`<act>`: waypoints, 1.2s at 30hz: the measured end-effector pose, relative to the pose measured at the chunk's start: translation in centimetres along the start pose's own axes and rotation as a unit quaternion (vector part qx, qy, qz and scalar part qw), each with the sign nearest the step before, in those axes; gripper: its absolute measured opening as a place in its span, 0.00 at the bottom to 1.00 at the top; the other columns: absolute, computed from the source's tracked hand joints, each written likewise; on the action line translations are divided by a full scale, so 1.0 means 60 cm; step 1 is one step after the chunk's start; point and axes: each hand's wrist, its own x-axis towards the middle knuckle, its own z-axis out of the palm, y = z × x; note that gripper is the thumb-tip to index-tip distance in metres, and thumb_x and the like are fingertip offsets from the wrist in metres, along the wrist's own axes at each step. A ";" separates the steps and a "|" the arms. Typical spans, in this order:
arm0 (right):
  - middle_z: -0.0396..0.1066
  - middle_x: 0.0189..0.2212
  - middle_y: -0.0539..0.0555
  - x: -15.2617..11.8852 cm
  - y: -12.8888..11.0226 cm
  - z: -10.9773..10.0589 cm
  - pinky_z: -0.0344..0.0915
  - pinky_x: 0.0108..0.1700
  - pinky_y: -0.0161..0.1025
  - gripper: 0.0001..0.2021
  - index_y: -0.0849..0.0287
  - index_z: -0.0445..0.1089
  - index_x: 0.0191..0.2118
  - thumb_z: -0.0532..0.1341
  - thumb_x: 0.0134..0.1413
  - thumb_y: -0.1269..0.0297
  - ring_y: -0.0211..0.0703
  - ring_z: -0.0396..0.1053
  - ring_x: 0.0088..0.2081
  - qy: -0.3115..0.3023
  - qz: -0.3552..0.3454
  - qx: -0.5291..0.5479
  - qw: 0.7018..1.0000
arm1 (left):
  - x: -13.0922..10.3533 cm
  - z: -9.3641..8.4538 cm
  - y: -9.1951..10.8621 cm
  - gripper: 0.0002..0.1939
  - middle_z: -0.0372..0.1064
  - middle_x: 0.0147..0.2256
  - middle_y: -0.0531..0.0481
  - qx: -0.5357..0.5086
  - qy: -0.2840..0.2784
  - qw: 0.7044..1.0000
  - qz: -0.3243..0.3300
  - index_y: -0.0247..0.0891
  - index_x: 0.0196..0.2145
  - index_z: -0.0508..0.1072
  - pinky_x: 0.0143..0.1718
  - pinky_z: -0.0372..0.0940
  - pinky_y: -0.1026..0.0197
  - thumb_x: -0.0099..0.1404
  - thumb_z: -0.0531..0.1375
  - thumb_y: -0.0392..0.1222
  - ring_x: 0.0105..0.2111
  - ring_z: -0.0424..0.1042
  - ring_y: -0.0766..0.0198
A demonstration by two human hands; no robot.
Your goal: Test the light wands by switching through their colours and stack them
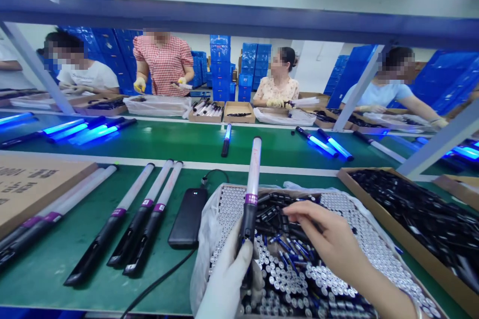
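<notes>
My left hand (239, 259), in a white glove, is wrapped round the black handle of a light stick (253, 174) with a clear tube and a purple band, held upright and unlit. Bare, my right hand (322, 234) reaches over a box of batteries (374, 219), its thumb and fingertips together at a small black part (283, 220) among other black pieces. Rows of silver battery ends and some loose blue batteries (292, 251) lie below both hands. Several unlit light sticks (149, 224) rest on the green table to the left.
A black power bank (186, 219) with a cable lies left of the battery box. On the right stands a carton of black parts (419, 214); a cardboard box (37, 184) is at left. Lit blue sticks (322, 144) lie on the green belt (187, 142). Several people sit or stand beyond.
</notes>
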 end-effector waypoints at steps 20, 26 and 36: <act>0.75 0.37 0.60 0.082 0.102 0.074 0.62 0.53 0.57 0.08 0.62 0.76 0.37 0.63 0.52 0.77 0.56 0.68 0.46 -0.182 0.028 -0.089 0.979 | -0.013 0.017 0.006 0.34 0.68 0.52 0.54 0.014 0.071 0.988 -0.139 0.60 0.58 0.63 0.32 0.70 0.73 0.54 0.67 0.47 0.37 0.76 0.68; 0.73 0.42 0.56 0.057 0.087 0.037 0.73 0.43 0.42 0.15 0.60 0.68 0.51 0.55 0.59 0.71 0.42 0.74 0.40 -0.147 0.100 0.081 0.981 | -0.002 0.009 -0.002 0.33 0.65 0.56 0.56 -0.007 0.074 0.989 -0.128 0.61 0.57 0.64 0.36 0.70 0.72 0.54 0.67 0.46 0.47 0.73 0.63; 0.73 0.37 0.53 -0.017 -0.020 0.020 0.72 0.37 0.36 0.08 0.55 0.75 0.42 0.63 0.56 0.62 0.41 0.73 0.36 -0.064 0.150 0.262 0.951 | -0.002 0.010 -0.002 0.36 0.74 0.36 0.50 -0.015 0.016 0.992 -0.127 0.52 0.61 0.61 0.23 0.66 0.72 0.56 0.64 0.44 0.28 0.74 0.68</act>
